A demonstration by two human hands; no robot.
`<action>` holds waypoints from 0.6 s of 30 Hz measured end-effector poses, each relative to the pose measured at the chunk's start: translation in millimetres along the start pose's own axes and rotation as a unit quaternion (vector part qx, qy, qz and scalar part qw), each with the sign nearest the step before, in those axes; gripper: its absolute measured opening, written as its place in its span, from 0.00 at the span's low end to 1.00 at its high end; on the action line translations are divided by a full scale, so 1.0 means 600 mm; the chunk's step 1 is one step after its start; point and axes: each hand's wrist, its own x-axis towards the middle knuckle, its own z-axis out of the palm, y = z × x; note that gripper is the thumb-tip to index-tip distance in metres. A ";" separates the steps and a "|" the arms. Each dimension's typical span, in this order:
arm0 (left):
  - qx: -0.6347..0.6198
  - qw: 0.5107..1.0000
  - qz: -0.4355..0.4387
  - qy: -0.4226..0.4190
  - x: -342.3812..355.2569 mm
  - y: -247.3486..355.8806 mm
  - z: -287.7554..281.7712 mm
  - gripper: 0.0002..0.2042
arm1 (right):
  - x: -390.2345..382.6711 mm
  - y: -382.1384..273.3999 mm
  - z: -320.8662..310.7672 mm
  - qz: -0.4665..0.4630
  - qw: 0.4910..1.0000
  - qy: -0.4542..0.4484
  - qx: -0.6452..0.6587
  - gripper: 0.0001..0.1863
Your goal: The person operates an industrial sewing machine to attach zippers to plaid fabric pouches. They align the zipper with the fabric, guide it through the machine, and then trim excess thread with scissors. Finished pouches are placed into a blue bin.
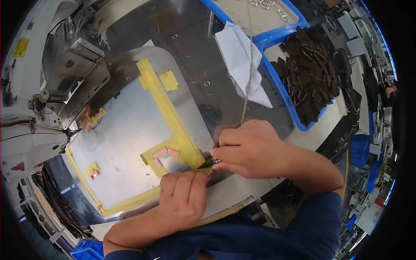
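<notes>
My right hand (247, 149) grips a small dark metal cutting tool (204, 164), its tip at the lower end of a yellow tape strip (173, 121) on a metal plate (112, 138); a thin cord (245, 99) runs up from behind this hand. My left hand (182, 195), fingers curled, is at the plate's front edge on the tape beside the tool; what its fingertips hold is hidden. Pink blocks (160, 152) sit on a yellow tape patch near my left hand.
A machine head (78, 56) stands at the left. At the right are a blue-rimmed tray of dark brown pieces (307, 73), crumpled white sheets (238, 60) and, farther up, a tray with metal rings (273, 8). A person's hand (390, 90) shows at the far right.
</notes>
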 end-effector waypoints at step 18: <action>-0.121 0.984 0.127 -0.038 -0.020 0.004 -0.043 0.18 | -0.101 -0.141 0.024 0.202 0.950 0.090 -0.221 0.19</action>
